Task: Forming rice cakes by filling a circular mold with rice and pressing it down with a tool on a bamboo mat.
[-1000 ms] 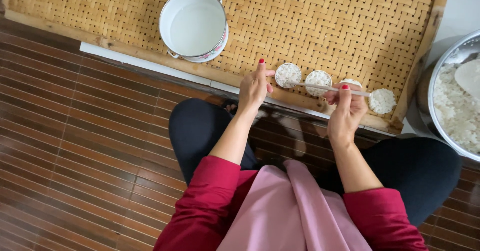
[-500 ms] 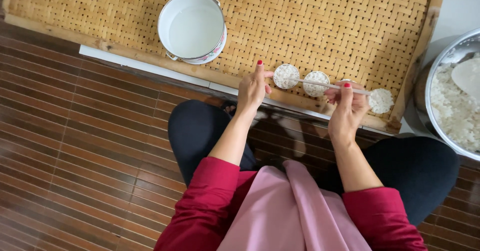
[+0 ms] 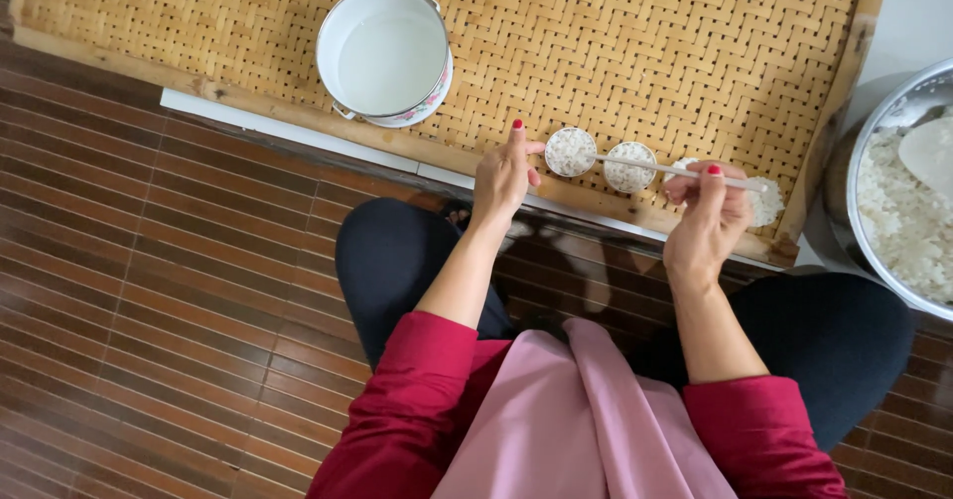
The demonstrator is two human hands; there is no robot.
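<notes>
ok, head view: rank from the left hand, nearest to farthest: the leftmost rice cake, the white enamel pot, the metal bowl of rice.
1. Leftmost rice cake: right beside the left hand, at its fingers, on the woven tray.
2. White enamel pot: up and to the left on the tray.
3. Metal bowl of rice: far right, off the tray, beyond the right hand.

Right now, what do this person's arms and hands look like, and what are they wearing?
Both arms are bare from the elbow down, with deep red sleeves pushed up above the elbows. The left hand and right hand wear no gloves, rings or watch that I can see. The fingernails are painted red. A pink apron hangs between the arms.
</notes>
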